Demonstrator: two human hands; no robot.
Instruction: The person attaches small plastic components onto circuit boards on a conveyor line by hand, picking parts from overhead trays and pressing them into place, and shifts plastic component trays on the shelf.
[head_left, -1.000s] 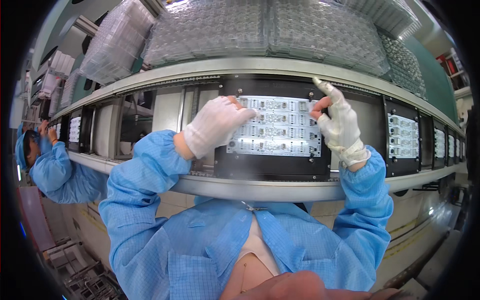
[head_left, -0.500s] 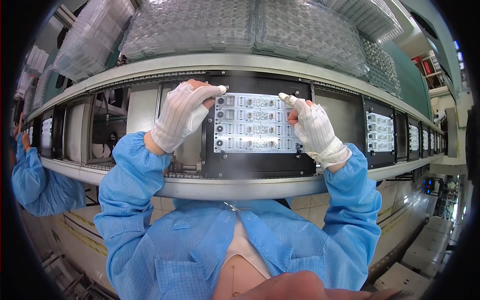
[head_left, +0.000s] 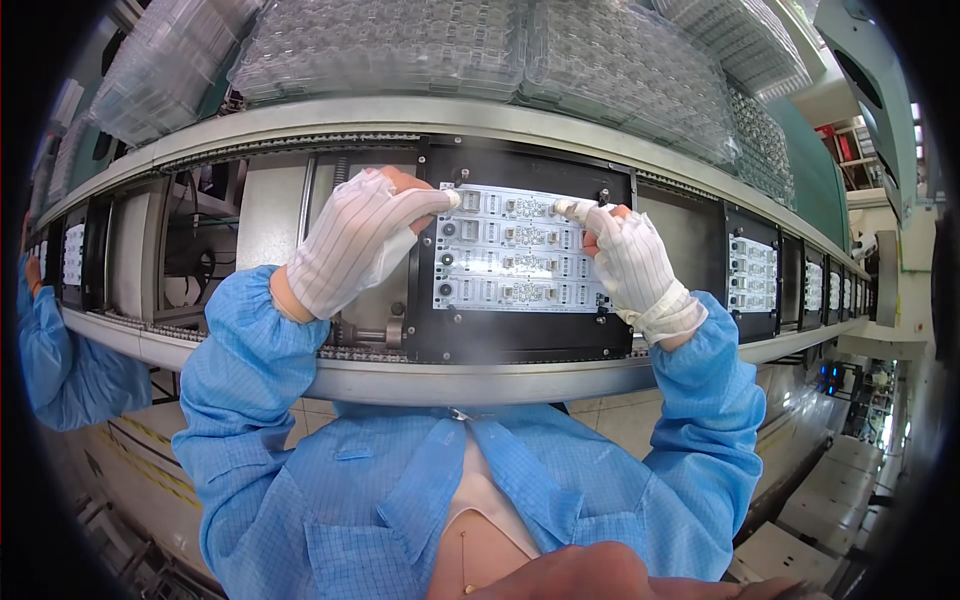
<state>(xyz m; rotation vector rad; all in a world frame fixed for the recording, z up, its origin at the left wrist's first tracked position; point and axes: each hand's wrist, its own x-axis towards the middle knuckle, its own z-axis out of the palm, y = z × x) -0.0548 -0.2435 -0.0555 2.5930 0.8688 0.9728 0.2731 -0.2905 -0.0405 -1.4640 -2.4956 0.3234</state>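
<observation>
So, the white circuit panel [head_left: 520,265] sits on the black plate [head_left: 520,337], long axis running left to right; its printing's too tiny to read. Left hand [head_left: 358,235] has a fingertip at its upper left corner, lower than half a second ago, right hand [head_left: 630,258] at its upper right; can't tell if either's actually gripping.

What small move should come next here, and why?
Perhaps a light press on the top strip of the board panel: the left hand is at its upper-left corner, the right hand near its upper-right, and the panel lies on the black plate.
</observation>
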